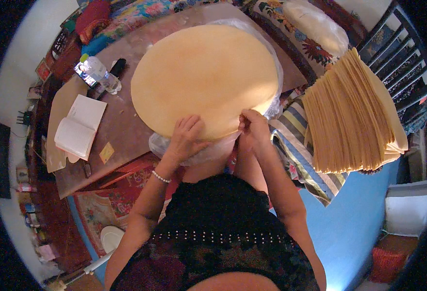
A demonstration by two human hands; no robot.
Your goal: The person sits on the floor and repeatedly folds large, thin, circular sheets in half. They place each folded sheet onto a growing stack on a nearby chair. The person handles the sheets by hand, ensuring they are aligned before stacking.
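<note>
The left hand point(186, 139) rests, fingers spread, on the round sheet point(204, 77); the right hand point(255, 127) pinches its edge. A light pinch should avoid tearing.

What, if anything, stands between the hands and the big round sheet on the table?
Nothing visible: the left hand lies on the round sheet by its near edge, and the right hand appears to pinch that edge. Clear plastic shows past the rim.

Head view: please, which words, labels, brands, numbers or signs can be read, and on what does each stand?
None can be read.
Open notebook: any writing is too small.
Plastic bottle: any label print is too blurred.
Small yellow card: marks too blurred.
</note>
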